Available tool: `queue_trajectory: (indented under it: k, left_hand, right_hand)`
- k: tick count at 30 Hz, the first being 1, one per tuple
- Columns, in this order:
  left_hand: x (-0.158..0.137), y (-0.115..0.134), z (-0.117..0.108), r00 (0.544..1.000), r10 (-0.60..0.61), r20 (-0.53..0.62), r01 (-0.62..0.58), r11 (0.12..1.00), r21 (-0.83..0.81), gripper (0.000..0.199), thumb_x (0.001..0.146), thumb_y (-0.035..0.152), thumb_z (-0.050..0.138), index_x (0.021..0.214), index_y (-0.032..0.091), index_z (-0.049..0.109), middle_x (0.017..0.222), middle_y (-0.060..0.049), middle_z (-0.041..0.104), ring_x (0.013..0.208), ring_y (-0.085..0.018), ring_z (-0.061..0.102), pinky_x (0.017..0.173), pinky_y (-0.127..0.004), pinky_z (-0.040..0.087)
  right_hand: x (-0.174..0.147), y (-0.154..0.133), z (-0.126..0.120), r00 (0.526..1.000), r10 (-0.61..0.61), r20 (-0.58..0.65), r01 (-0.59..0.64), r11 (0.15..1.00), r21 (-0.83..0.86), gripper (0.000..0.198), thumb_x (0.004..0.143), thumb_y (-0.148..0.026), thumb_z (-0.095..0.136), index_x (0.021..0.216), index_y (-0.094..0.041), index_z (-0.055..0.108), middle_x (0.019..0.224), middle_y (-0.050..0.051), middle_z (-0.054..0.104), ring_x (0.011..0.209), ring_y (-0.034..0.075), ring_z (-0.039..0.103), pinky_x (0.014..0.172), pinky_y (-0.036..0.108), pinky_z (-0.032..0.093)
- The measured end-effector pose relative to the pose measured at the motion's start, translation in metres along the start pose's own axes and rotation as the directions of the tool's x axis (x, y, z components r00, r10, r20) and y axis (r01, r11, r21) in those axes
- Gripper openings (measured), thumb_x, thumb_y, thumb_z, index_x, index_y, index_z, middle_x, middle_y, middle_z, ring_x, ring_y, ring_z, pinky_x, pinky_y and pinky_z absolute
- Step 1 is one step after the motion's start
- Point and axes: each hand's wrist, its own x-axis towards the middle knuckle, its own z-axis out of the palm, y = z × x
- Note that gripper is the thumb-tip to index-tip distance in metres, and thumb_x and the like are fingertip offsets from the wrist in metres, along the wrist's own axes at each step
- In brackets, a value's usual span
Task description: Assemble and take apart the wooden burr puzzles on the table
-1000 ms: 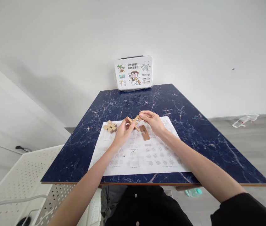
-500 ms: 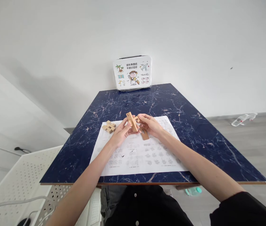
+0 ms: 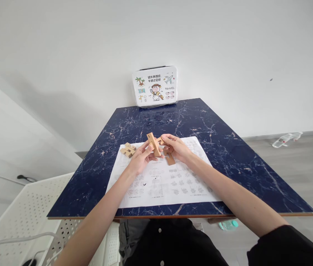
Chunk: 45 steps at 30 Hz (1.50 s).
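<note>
My left hand (image 3: 142, 157) grips a long wooden puzzle piece (image 3: 153, 143) with a dark number at its upper end, held tilted above the paper. My right hand (image 3: 177, 146) pinches a second wooden piece (image 3: 160, 140) with a dark mark, which meets the long piece crosswise; whether they interlock I cannot tell. Under my right hand, a flat notched wooden piece (image 3: 170, 159) lies on the sheet. Left of my left hand, several wooden pieces (image 3: 128, 150) rest in a small cluster. All this is over a white instruction sheet (image 3: 151, 195) printed with diagrams.
A white case (image 3: 156, 90) with cartoon prints stands at the far end of the dark blue marbled table (image 3: 184, 120), against the wall. White perforated shelving (image 3: 42, 195) is at the left. Plastic bottles (image 3: 286, 139) lie on the floor at the right.
The long piece in my left hand has shifted slightly left. My right hand keeps its pinch on the crosswise piece, almost unmoved. The pieces on the sheet look unchanged.
</note>
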Motion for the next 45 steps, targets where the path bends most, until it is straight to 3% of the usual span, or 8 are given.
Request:
queue_trajectory:
  k: [6, 9, 17, 22, 35, 40, 43, 45]
  left_hand:
    - [0.0, 0.003, 0.007, 0.998, -0.015, 0.055, 0.02, 0.996, -0.092, 0.056, 0.087, 0.051, 0.082, 0.133, 0.023, 0.064, 0.107, -0.008, 0.079, 0.097, -0.027, 0.079, 0.096, -0.042, 0.06]
    - [0.0, 0.004, 0.007, 0.998, -0.001, 0.068, 0.009, 0.991, -0.131, 0.051, 0.091, 0.052, 0.078, 0.13, 0.023, 0.064, 0.105, -0.007, 0.078, 0.094, -0.025, 0.079, 0.101, -0.046, 0.058]
    - [-0.001, 0.003, 0.002, 0.997, 0.023, 0.07, -0.018, 0.997, -0.074, 0.048, 0.091, 0.053, 0.076, 0.126, 0.022, 0.064, 0.098, -0.006, 0.077, 0.09, -0.024, 0.078, 0.095, -0.045, 0.06]
    - [0.001, 0.0, -0.001, 0.999, 0.028, -0.025, -0.03, 0.997, -0.072, 0.041, 0.091, 0.05, 0.078, 0.117, 0.024, 0.063, 0.086, -0.001, 0.075, 0.076, -0.019, 0.077, 0.087, -0.04, 0.062]
    - [0.006, -0.003, 0.001, 0.997, -0.004, -0.083, -0.006, 0.993, -0.115, 0.049, 0.094, 0.048, 0.075, 0.135, 0.024, 0.062, 0.084, -0.001, 0.075, 0.076, -0.018, 0.076, 0.083, -0.037, 0.064]
    - [0.004, 0.0, 0.0, 0.99, 0.047, -0.131, -0.063, 0.99, -0.123, 0.042, 0.092, 0.05, 0.077, 0.122, 0.023, 0.067, 0.084, 0.0, 0.074, 0.07, -0.016, 0.074, 0.08, -0.036, 0.063]
    - [0.003, 0.002, 0.0, 0.983, 0.07, -0.169, -0.073, 0.997, -0.014, 0.043, 0.09, 0.054, 0.077, 0.114, 0.019, 0.069, 0.085, -0.002, 0.075, 0.067, -0.016, 0.073, 0.077, -0.035, 0.061]
    - [0.003, 0.002, 0.004, 0.976, 0.082, -0.203, -0.051, 0.987, 0.153, 0.045, 0.092, 0.057, 0.073, 0.111, 0.017, 0.07, 0.087, -0.005, 0.076, 0.065, -0.017, 0.072, 0.075, -0.034, 0.059]
  right_hand:
    - [-0.002, -0.004, -0.001, 1.0, -0.013, 0.015, 0.014, 1.0, -0.01, 0.045, 0.068, -0.059, 0.091, 0.085, -0.023, 0.069, 0.077, -0.002, 0.067, 0.058, 0.01, 0.051, 0.054, 0.028, 0.042]
    - [-0.001, -0.004, -0.001, 1.0, -0.008, 0.02, 0.008, 1.0, -0.009, 0.047, 0.066, -0.06, 0.092, 0.084, -0.023, 0.069, 0.075, -0.002, 0.066, 0.058, 0.01, 0.051, 0.053, 0.027, 0.042]
    - [-0.001, -0.002, 0.0, 1.0, -0.008, 0.006, 0.008, 1.0, -0.014, 0.049, 0.064, -0.061, 0.093, 0.086, -0.024, 0.069, 0.079, -0.001, 0.069, 0.055, 0.009, 0.05, 0.051, 0.027, 0.042]
    - [0.0, 0.0, -0.001, 0.999, -0.028, -0.03, 0.028, 1.0, -0.007, 0.047, 0.067, -0.06, 0.091, 0.086, -0.024, 0.069, 0.082, -0.001, 0.07, 0.062, 0.011, 0.056, 0.052, 0.027, 0.042]
    - [0.004, 0.004, -0.003, 0.988, -0.106, -0.111, 0.104, 0.994, -0.029, 0.048, 0.065, -0.059, 0.092, 0.089, -0.024, 0.07, 0.082, 0.001, 0.071, 0.076, 0.016, 0.065, 0.057, 0.026, 0.046]
    - [0.015, 0.008, -0.014, 0.965, -0.186, -0.183, 0.168, 0.979, -0.112, 0.051, 0.069, -0.069, 0.085, 0.088, -0.025, 0.066, 0.084, 0.002, 0.07, 0.074, 0.016, 0.063, 0.061, 0.03, 0.048]
    - [0.021, 0.006, -0.032, 0.935, -0.251, -0.25, 0.198, 0.956, -0.218, 0.054, 0.074, -0.077, 0.075, 0.082, -0.025, 0.062, 0.079, 0.002, 0.066, 0.071, 0.017, 0.061, 0.061, 0.031, 0.049]
    - [0.024, 0.004, -0.045, 0.916, -0.289, -0.279, 0.194, 0.927, -0.321, 0.055, 0.078, -0.079, 0.068, 0.084, -0.025, 0.063, 0.075, 0.002, 0.064, 0.069, 0.018, 0.059, 0.061, 0.031, 0.048]
